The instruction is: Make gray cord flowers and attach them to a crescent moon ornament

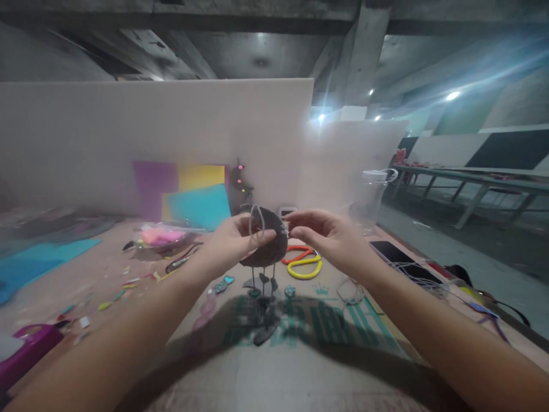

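Left hand pinches disc | right hand narrowed beside it, grip unclear | likely light, fragile danglers below; hold rim

Dim, grayish indoor light in a wide-angle view. Small white lamps glare at the upper right, throwing bluish streaks and a milky veil across that side. The concrete ceiling is dark, while the pale board beneath it looks softly lit. Broad, soft-edged shadows spread over the tabletop below the forearms. The left hand and right hand are fairly clear; the see-through bottle melts into haze, and green lettering is smeared. Toward the edges, shapes stretch and blur.
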Motion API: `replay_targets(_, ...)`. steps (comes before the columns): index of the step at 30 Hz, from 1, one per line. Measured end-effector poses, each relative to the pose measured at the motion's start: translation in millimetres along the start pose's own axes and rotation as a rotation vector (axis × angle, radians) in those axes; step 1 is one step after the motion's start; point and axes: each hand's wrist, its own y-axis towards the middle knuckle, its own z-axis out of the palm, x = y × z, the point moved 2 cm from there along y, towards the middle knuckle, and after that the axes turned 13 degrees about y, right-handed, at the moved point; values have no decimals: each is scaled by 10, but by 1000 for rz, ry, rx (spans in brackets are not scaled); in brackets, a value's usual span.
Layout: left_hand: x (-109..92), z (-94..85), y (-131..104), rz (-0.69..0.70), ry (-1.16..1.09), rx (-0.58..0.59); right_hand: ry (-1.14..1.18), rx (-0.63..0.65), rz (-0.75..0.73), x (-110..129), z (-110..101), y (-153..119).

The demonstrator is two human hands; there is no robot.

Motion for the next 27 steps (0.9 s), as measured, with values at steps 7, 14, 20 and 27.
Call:
replay_targets(7,-139,96,-145,10,148,-96,-520,-3,-328,139,42,-128)
replay_targets(14,-62,73,-95,-81,261,-76,-605,55,-344,132,60,-134)
replay_targets(20,-42,86,-44,-113,6,42,-138,22,9,79,-50,-30)
replay_targets(27,-141,76,-113,-74,217,-54,-254,-21,-79,145,-82,-52)
